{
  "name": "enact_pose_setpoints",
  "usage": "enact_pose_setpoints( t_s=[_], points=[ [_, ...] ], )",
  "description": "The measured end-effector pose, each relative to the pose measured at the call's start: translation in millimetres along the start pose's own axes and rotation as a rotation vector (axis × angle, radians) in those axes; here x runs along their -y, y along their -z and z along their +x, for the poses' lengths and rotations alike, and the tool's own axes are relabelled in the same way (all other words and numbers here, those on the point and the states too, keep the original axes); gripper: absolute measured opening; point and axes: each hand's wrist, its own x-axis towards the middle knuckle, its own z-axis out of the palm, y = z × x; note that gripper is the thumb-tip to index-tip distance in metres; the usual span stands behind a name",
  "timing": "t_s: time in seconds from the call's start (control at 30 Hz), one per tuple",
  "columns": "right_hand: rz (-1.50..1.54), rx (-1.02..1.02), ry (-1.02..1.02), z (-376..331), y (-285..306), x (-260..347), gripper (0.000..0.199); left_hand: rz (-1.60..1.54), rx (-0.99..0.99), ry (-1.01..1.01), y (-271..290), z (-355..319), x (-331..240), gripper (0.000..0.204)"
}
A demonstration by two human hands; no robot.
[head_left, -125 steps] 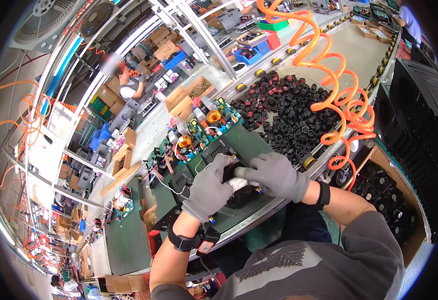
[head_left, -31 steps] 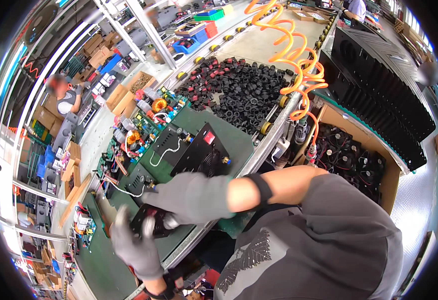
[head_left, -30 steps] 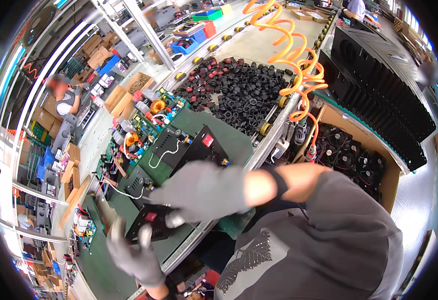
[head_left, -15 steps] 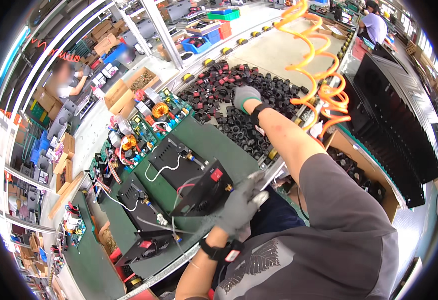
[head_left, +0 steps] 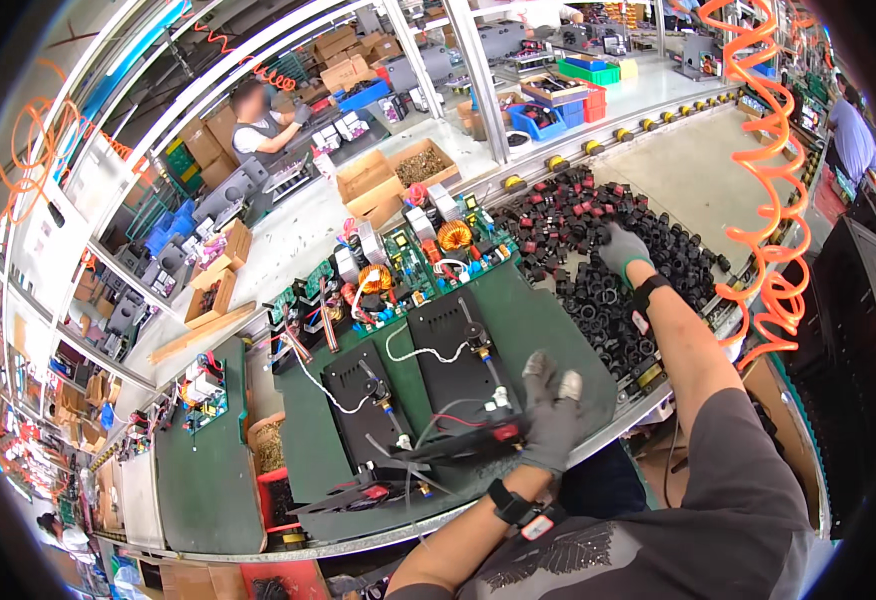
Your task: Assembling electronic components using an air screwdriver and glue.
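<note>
Two black metal housings (head_left: 436, 345) lie on a green board, with white wires and brass-coloured fittings on them. A black end panel (head_left: 463, 442) with a red switch stands tilted at the near end of the right one. My left hand (head_left: 550, 425), in a grey glove, is beside that panel's right end, fingers apart and pointing away; contact is unclear. My right hand (head_left: 622, 250), also gloved, reaches into a heap of small black plastic parts (head_left: 608, 310), some of them red. Its fingertips are partly lost among the parts, so any grip is hidden.
Green circuit boards (head_left: 398, 265) with copper coils line the green board's far side. An orange coiled hose (head_left: 758, 200) hangs at the right. Cardboard boxes (head_left: 368, 180) stand beyond the roller line. A person (head_left: 263, 130) works at the far left.
The view has swung left, so the bench appears farther right. My left hand has moved onto the panel side with its fingers spread. My right hand stays at the heap of parts.
</note>
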Motion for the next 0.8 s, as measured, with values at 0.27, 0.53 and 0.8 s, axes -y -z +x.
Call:
enact_pose_setpoints(
  t_s=[0.27, 0.53, 0.8],
  points=[
    [0.297, 0.314, 0.961, -175, 89, 82, 0.044, -1.026, 0.339, 0.481, 26, -5, -20, 0.068],
    [-0.168, 0.449, 0.769, -280, 85, 42, 0.039, -0.729, 0.634, 0.260, 26, -16, 23, 0.061],
    [-0.123, 0.045, 0.256, -84, 30, 27, 0.026, -0.800, 0.367, 0.763, 22, -33, -9, 0.059]
  ],
)
